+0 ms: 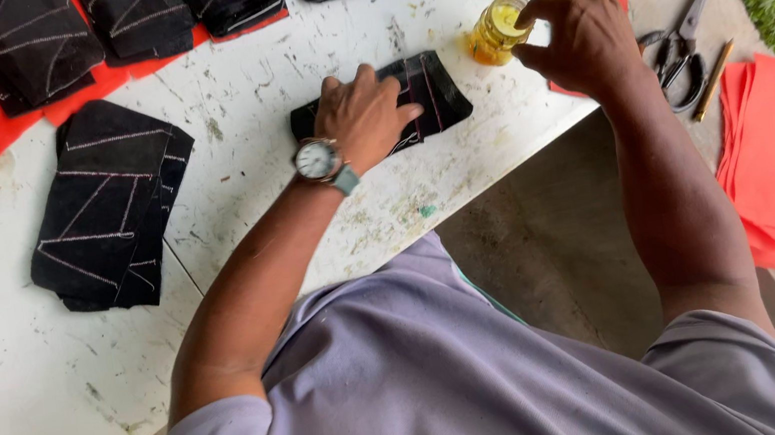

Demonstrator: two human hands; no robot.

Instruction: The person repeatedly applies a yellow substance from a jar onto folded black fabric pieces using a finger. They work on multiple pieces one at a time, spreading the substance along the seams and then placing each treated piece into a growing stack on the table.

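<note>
My left hand point(365, 115) lies flat, hiding part of the black stitched piece point(430, 90). Just beside this piece, my right hand point(579, 34) pinches inside the jar point(495, 31) of yellow liquid; fingertips hidden.

A scuffed white table point(7, 382) carries black stitched pieces point(109, 216) and a jar point(497, 30).

Bare tabletop point(270, 103) between black stacks point(109, 216)

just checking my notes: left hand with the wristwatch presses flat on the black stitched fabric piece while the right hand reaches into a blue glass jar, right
Not quite. The small glass jar is yellow-amber, not blue, as the head view shows. The rest holds: the left hand with the wristwatch presses flat on the black stitched fabric piece, and the right hand reaches into the jar.
</note>
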